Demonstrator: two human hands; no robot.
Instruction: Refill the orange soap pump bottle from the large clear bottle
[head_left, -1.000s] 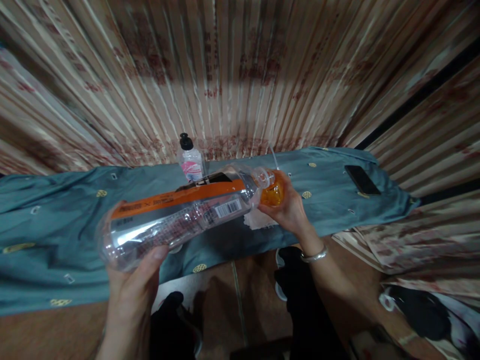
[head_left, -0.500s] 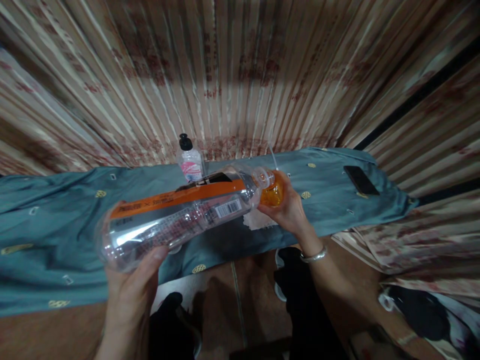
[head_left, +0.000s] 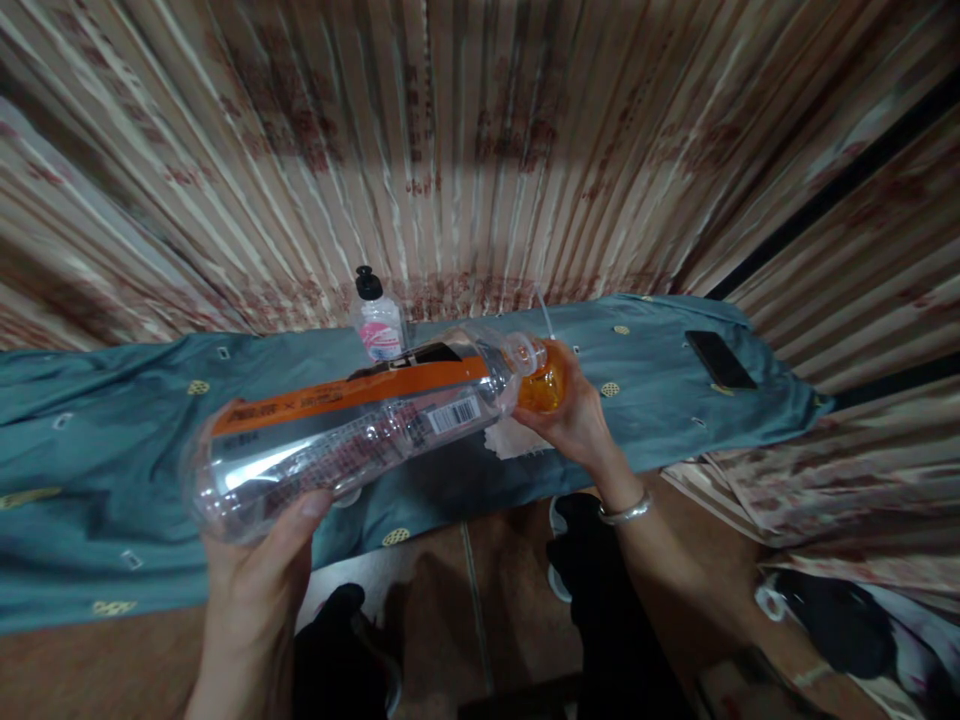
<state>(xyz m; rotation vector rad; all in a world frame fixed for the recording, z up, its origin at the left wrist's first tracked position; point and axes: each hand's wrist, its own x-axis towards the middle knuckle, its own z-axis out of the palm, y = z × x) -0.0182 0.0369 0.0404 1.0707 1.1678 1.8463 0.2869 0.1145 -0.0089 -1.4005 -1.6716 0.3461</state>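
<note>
The large bottle (head_left: 352, 440) lies nearly sideways in the air above the cloth (head_left: 667, 330), its long axis running from the base at lower left to the neck at upper right, the open mouth facing right. The left hand (head_left: 259, 570) is wrapped around the base end, thumb along the near side. The right hand (head_left: 577, 425) is closed around an amber container (head_left: 546, 378) right at that mouth — whether the two rims touch, I cannot tell.

Two bottles show in all: this one and a black-capped bottle (head_left: 381, 325) standing behind it. There is one phone (head_left: 721, 359) and one pale, ragged-edged sheet (head_left: 511, 440).

The large bottle is clear, shiny plastic with an orange-and-grey label; the cloth is teal, creased and patterned in yellow; the curtain (head_left: 465, 120) hangs in narrow pleats.
</note>
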